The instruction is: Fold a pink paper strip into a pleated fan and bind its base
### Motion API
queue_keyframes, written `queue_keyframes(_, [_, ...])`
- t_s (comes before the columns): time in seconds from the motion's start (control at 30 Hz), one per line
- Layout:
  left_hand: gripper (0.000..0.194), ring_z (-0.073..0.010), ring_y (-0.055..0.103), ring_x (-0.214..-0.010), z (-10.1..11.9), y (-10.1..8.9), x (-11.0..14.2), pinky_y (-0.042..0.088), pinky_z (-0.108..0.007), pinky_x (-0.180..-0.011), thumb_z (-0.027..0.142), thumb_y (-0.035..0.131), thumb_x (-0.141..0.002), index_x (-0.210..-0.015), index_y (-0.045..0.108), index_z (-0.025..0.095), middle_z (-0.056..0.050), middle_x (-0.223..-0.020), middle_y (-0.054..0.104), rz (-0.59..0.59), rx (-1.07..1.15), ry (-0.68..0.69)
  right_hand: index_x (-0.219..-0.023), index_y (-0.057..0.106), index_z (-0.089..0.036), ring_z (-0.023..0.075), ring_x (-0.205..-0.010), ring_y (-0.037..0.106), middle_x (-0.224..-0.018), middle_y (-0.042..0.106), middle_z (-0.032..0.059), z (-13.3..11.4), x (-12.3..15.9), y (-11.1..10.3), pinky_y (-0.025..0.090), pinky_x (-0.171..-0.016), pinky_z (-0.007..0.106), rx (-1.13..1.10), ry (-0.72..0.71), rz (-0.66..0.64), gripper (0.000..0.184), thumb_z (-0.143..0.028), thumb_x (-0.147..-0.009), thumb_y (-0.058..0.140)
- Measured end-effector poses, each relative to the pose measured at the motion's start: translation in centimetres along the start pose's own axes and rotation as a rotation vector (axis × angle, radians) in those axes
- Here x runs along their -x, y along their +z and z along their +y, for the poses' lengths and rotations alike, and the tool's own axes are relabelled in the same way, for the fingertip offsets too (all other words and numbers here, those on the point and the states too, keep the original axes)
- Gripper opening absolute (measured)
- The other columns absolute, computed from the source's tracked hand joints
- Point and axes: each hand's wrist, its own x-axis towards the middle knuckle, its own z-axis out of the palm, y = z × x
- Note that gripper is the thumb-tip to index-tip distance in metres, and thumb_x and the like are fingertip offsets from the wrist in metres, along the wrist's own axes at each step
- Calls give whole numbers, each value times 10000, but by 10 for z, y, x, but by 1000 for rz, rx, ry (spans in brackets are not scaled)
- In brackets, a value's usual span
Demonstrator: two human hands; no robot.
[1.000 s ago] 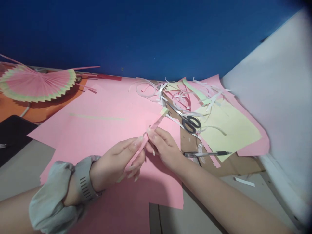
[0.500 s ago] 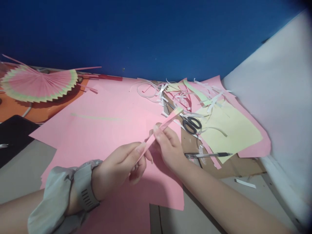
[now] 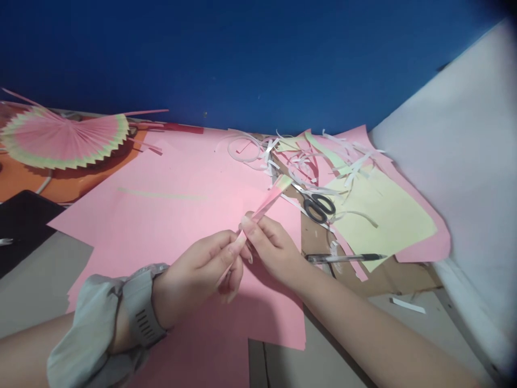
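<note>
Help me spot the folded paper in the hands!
Below the big blue surface, find the pink sheets. Over them, the left hand and right hand hold the folded paper. Unlike the spread fan, it's a narrow pink strip with a yellow-green tip.

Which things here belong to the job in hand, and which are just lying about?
Job in hand:
folded paper, held in the left hand and right hand
fan, perhaps, since its pink and yellow-green match

Lying about, it seems:
scissors, untouched
pen, near the right forearm
scraps
yellow sheet
pink sheet, beneath the hands
</note>
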Motion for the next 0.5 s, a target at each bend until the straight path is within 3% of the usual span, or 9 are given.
queue_keyframes(0.17, [271, -76, 481, -427, -4, -4, -1, 369, -187, -448, 402, 365, -916, -827, 472, 169, 35, -524, 571, -37, 32, 0, -595, 429, -186, 81, -520, 388, -554, 384, -52, 0, -1, -1, 328, -533, 237, 18, -17, 15, 394, -423, -908, 389])
queue_keyframes(0.3, [287, -61, 453, -404, -7, -5, -2, 337, -171, -415, 424, 362, -917, -804, 452, 175, 54, -508, 544, 19, 25, 9, -621, 412, -184, 78, -538, 366, -579, 387, -54, 3, -3, -2, 319, -547, 234, 42, -11, -12, 357, -415, -892, 428])
queue_keyframes(0.5, [266, -61, 462, -441, -6, -5, -4, 338, -182, -447, 393, 365, -924, -795, 444, 175, 48, -538, 552, -18, -8, 21, -651, 397, -191, 77, -530, 348, -577, 369, -59, 5, 0, 0, 313, -529, 230, 61, 35, 33, 320, -399, -888, 449])
